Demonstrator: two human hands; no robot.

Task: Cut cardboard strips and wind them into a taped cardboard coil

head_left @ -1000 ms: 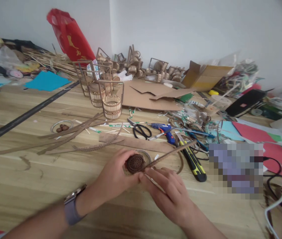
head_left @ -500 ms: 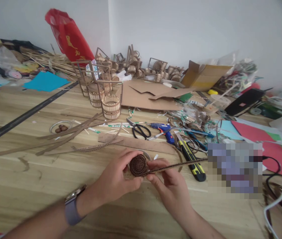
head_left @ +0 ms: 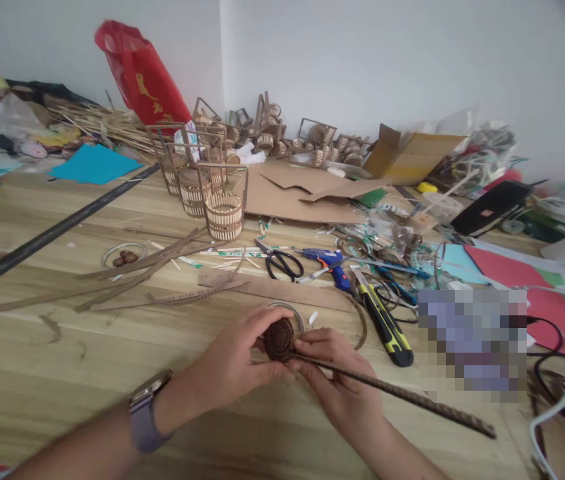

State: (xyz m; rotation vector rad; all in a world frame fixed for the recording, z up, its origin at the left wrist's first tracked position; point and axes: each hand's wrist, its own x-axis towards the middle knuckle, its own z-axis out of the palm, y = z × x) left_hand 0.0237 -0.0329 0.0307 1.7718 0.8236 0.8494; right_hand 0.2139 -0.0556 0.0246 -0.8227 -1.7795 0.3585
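Note:
My left hand [head_left: 232,363] pinches a tightly rolled brown corrugated cardboard coil [head_left: 279,339] just above the wooden table [head_left: 62,347]. My right hand [head_left: 340,383] grips the coil's loose strip [head_left: 402,395] right next to the roll. The strip runs out to the lower right, ending near the table's front. A watch sits on my left wrist. A clear ring-shaped lid [head_left: 292,312] lies just behind the coil.
Scissors [head_left: 282,261], a blue glue gun [head_left: 330,261] and a yellow-black utility knife [head_left: 385,325] lie behind my hands. Long cardboard strips [head_left: 127,277] lie to the left, small slatted baskets [head_left: 222,215] further back, flat cardboard [head_left: 297,190], coloured paper and cables at right.
The loose strip has swung from pointing up-right, through level, down to the lower right. Both hands shifted slightly right with the coil.

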